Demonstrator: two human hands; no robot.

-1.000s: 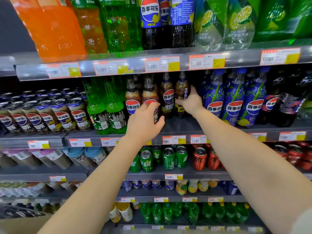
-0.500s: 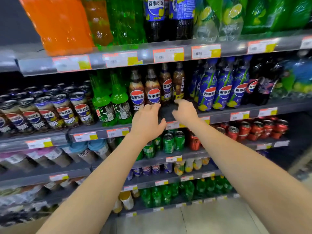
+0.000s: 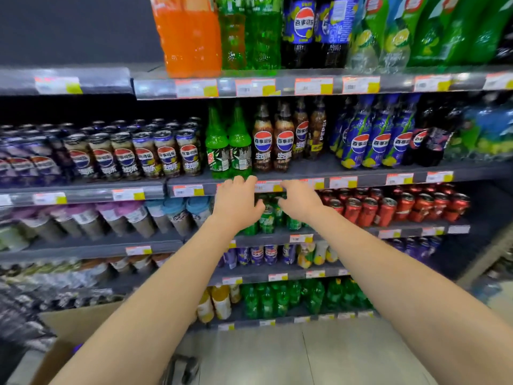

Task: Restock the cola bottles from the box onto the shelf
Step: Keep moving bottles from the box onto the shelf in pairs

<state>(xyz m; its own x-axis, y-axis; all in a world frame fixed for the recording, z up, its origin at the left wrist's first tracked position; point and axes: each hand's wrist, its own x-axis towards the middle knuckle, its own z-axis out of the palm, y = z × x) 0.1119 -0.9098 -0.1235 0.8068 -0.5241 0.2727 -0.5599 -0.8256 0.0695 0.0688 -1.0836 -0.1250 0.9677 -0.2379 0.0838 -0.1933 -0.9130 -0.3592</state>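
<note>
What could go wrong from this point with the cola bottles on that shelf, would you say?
1. The front cola bottles stand near the lip of the shelf, and the left hand and right hand hover, empty, just below; a bump may well topple one.
2. The green bottles stand tight beside them, so pushing more in could knock those over.
3. The box sits low at the left, a possible trip hazard.

Left grip (image 3: 237, 202) and right grip (image 3: 301, 204) hover side by side — outstretched, palms down, empty, relaxed.
</note>
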